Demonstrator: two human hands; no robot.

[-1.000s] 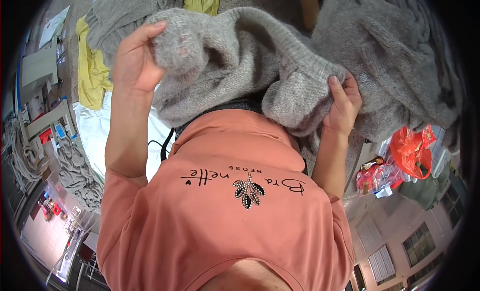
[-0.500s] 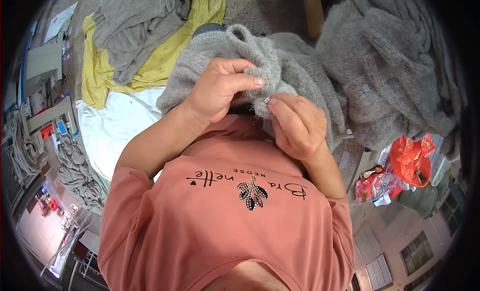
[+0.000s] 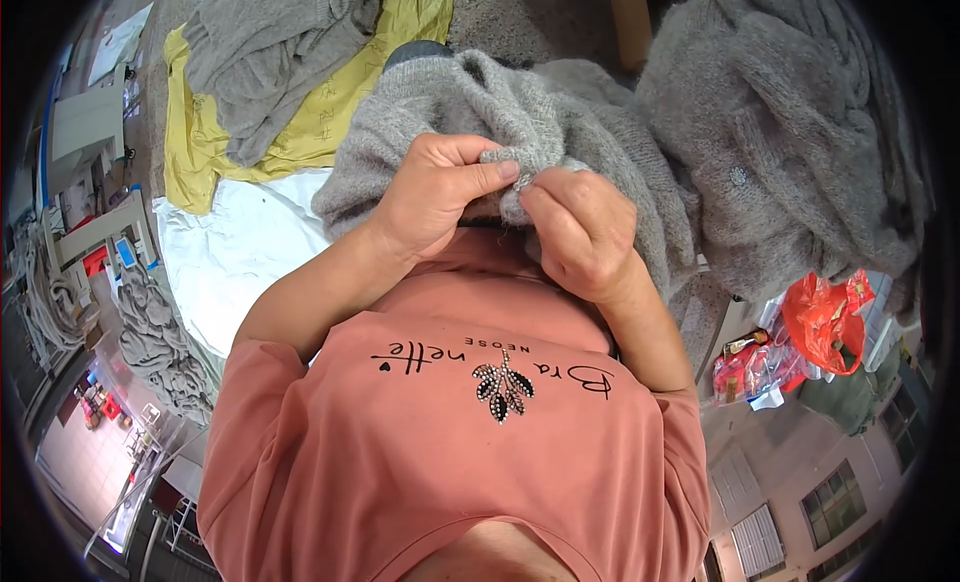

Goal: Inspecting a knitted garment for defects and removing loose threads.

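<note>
A fluffy grey knit sweater (image 3: 400,132) lies bunched across my lap. My left hand (image 3: 440,187) is closed, pinching a fold of its ribbed edge between thumb and fingers. Close beside it, my right hand (image 3: 580,222) is also closed, its thumb and forefinger gripping the knit edge. The fingertips of both hands nearly meet. A small shiny piece shows in part at my right fingertips, mostly hidden by them. Loose threads hang below the edge.
On the right is a heap of grey knitwear (image 3: 790,172) with a sparkly button (image 3: 738,175). More grey knits (image 3: 290,52) lie on a yellow sack (image 3: 190,152) at the far left, beside white sheeting (image 3: 240,252). A red plastic bag (image 3: 825,317) is at the right.
My right hand has moved left and slightly up, closer to my left hand. My left hand has shifted slightly down. The shiny piece is now more covered.
</note>
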